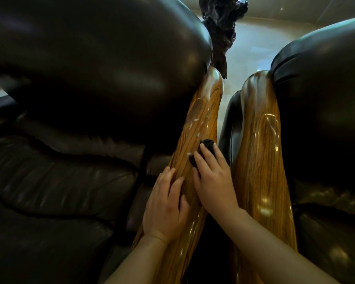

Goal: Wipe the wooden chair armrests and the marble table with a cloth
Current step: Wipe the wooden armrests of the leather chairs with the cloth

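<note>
Two glossy wooden armrests run away from me side by side, the left armrest [203, 117] and the right armrest [260, 140]. My right hand [213, 181] presses a dark cloth [207, 149] onto the left armrest about halfway along, with the cloth showing beyond the fingertips. A few pale specks lie on the wood just ahead of the cloth. My left hand [166, 203] rests flat on the near left side of the same armrest, fingers spread, holding nothing. No marble table is visible.
Dark leather chair backs bulge at upper left [94, 58] and upper right [324, 83], with seat cushions [55, 181] below. A dark gnarled carving [219, 27] stands beyond the armrests on a pale shiny floor [252, 50]. A narrow gap separates the two armrests.
</note>
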Available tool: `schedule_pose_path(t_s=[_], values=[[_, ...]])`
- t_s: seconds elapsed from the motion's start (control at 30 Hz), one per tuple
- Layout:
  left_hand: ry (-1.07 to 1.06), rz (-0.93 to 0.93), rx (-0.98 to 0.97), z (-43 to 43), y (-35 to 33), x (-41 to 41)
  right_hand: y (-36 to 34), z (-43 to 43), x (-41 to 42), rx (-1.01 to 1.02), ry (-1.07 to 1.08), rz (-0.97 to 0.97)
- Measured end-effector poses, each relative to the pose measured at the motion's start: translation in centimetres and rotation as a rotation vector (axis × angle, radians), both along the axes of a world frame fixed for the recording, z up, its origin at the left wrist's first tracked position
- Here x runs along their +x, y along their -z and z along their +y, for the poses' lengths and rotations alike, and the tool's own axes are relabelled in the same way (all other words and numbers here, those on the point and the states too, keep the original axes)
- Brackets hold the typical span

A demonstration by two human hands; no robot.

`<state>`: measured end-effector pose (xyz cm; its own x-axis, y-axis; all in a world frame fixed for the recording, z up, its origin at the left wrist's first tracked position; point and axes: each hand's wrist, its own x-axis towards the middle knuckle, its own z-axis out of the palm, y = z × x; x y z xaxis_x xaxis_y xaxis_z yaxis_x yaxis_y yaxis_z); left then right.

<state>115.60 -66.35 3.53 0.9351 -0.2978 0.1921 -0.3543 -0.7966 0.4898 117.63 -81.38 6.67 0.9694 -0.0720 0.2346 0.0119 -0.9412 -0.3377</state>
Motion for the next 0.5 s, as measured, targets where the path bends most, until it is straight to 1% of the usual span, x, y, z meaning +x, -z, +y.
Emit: schedule_pose_path(t_s=[0.1, 0.13, 0.17, 0.27, 0.33, 0.43, 0.5], values=[[-0.005, 0.002, 0.001, -0.1, -0.1, 0.0, 1.1, -0.2, -3.3, -0.069, -0.224, -0.036], [-0.007, 0.003, 0.0, -0.1, -0.1, 0.0, 1.3, -0.5, -3.4, -0.071, -0.262, -0.04], [-0.005, 0.001, 0.0, -0.1, -0.1, 0.0, 1.2, -0.7, -2.8, -0.07, -0.268, -0.039], [0.006, -0.014, 0.013, -0.1, 0.0, 0.0, -0.1, -0.2, 0.7, -0.052, -0.186, -0.004], [0.012, -0.018, 0.024, -0.1, 0.0, 0.1, -0.8, 0.0, 2.9, -0.056, -0.222, 0.031], [0.013, -0.015, 0.026, -0.1, 0.1, 0.2, -1.0, -1.0, 3.3, -0.114, -0.431, 0.06], [0.018, -0.017, 0.025, 0.0, 0.1, 0.2, -0.8, -2.5, 2.1, -0.103, -0.551, 0.051]])
